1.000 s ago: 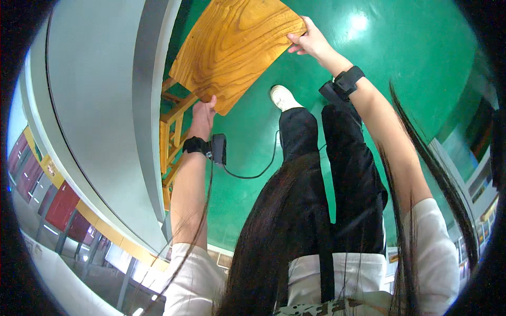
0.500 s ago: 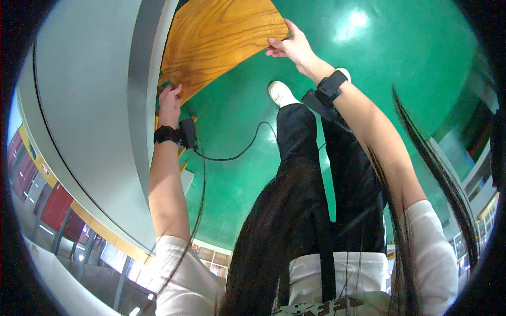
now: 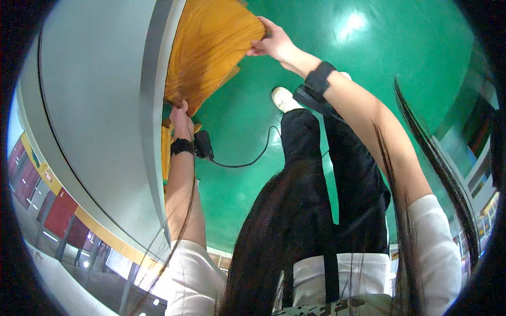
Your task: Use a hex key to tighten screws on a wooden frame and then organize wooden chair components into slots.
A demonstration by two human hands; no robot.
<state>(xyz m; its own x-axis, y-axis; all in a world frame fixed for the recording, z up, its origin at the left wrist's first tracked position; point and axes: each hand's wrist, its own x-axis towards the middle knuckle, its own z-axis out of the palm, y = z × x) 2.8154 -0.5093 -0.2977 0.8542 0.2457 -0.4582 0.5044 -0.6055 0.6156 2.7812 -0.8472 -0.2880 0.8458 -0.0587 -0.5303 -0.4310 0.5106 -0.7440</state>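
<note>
A yellow-brown wooden board (image 3: 211,45) with dark grain, shaped like a stool or chair seat, is between my hands beside the table edge. My right hand (image 3: 273,42) grips its right corner, thumb and fingers closed around the edge. At the near left corner, close against the table, my left hand (image 3: 182,120) has its fingers closed on the board; the fingertips are partly hidden. Yellow wooden pieces (image 3: 166,152) show below, next to my left wrist. The far end of the board runs out of view at the top.
A grey-white tabletop (image 3: 100,105) with a darker edge strip stands along my left. The floor (image 3: 316,31) is glossy green. A black cable (image 3: 237,166) runs from my left wristband toward my legs. My white shoe (image 3: 285,99) is below the board.
The board has shifted left and tilted, so less of its top shows and an underside edge appears. My right hand moved left with it; my left hand moved slightly right and nearer.
</note>
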